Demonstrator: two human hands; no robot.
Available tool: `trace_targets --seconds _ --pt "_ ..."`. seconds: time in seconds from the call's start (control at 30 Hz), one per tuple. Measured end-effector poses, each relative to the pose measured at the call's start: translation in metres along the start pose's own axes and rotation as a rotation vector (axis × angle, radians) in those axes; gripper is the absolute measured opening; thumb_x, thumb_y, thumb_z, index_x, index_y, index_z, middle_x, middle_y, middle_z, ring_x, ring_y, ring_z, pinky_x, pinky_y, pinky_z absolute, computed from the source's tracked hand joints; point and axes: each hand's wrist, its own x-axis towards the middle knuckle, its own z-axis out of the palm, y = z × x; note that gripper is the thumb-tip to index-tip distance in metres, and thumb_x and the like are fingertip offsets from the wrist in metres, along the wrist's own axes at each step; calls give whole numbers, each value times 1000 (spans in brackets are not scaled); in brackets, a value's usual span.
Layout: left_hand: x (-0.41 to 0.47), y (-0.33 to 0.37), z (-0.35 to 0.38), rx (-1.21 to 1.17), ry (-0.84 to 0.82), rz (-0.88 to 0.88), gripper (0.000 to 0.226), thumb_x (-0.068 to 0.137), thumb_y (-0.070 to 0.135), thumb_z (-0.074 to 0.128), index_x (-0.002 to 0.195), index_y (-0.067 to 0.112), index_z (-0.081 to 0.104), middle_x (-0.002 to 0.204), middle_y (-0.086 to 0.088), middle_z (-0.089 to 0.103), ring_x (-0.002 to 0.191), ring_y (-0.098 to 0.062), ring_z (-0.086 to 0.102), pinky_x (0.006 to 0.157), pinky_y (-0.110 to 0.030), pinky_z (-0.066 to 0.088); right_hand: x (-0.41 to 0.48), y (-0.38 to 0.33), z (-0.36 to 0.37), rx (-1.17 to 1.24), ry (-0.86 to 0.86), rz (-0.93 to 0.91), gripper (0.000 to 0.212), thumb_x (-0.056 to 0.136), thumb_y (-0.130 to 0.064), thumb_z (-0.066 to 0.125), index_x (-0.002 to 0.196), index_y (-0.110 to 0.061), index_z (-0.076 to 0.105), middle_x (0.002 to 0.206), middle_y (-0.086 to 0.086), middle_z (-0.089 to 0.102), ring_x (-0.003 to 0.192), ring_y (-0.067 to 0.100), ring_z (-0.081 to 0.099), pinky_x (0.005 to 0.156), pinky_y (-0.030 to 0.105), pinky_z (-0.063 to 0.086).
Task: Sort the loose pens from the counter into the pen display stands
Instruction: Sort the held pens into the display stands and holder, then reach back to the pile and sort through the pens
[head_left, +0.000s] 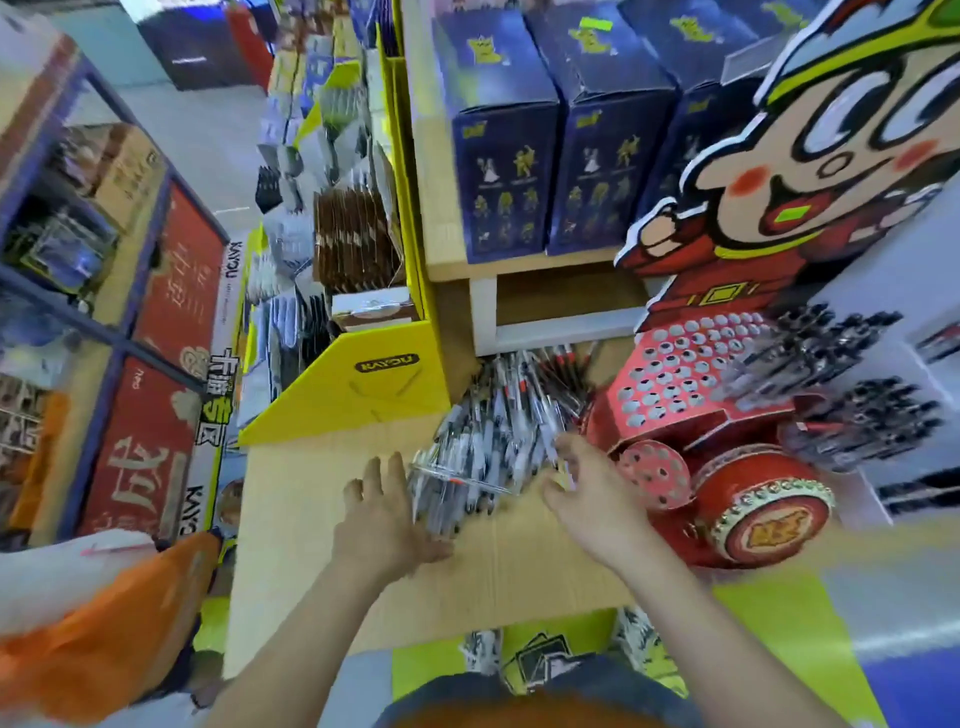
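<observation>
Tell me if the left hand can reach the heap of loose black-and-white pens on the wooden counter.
Probably yes: the left hand lies open beside the heap of pens, apparently touching it, nothing between.

bare counter (322, 519) lies left of pens (498, 426); red stand (691, 395) crowds right.

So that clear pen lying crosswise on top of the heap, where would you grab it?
Pinch the clear pen at mid-barrel, coming straight down from above. It lies flat across the near end of the pen pile, on top of the others, so its long sides look free for a finger and thumb. The left hand, open just beside it, seems best placed.
</observation>
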Motion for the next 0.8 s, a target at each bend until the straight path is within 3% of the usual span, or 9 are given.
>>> trace_targets --seconds 0.2,0.27,0.33,0.43,0.53,0.63,0.73,0.8 --pt "7 1 22 26 154 107 117 62 69 68 148 14 11 127 -10 40 113 -31 43 93 -35 37 6 -17 67 -409 -87 -156 54 95 -29 58 144 -26 35 141 5 40 131 27 39 104 42 38" --pt "14 0 29 58 176 130 111 67 67 63 148 9 15 123 -11 46 108 -31 47 87 -35 39 12 -20 81 -497 -71 -145 49 95 -26 57 141 -26 38 138 5 37 125 29 43 98 44 41" --pt "18 0 32 29 144 158 98 72 50 65 145 4 21 121 -14 49 104 -34 50 82 -38 39 16 -20 87 -532 -42 -134 42 96 -21 55 137 -25 44 132 6 40 114 30 52 92 41 43" --pt "18 6 27 -100 109 167 60 77 23 62 128 4 37 105 -16 56 93 -36 57 65 -35 34 20 -15 86 -485 -35 -133 35 99 -19 50 133 -22 51 127 4 48 107 29 58 84 37 45" --pt "18 8 22 -160 102 151 45 78 16 63 115 7 39 98 -13 59 87 -36 61 60 -30 32 18 -10 80 -312 -27 -101 20 99 -22 51 116 -15 58 108 3 58 94 25 59 72 36 45" --pt "24 5 13 -222 67 125 36 82 18 61 106 8 37 91 -10 58 78 -34 58 59 -30 33 14 -5 75 142 -46 112 3 98 -16 50 97 -14 51 85 5 64 75 23 63 64 36 50" --pt "28 4 0 -340 -117 38 31 88 26 57 104 11 35 89 -5 54 76 -28 54 58 -31 36 14 -3 77 727 -53 464 17 94 -1 41 103 -10 52 66 5 57 52 16 51 43 24 38" --pt "28 1 -5 -448 -215 4 33 90 32 54 109 10 39 94 -7 57 81 -28 59 60 -32 41 15 -1 80 870 -76 579 24 86 0 45 107 -11 53 61 2 49 45 12 35 41 23 26"
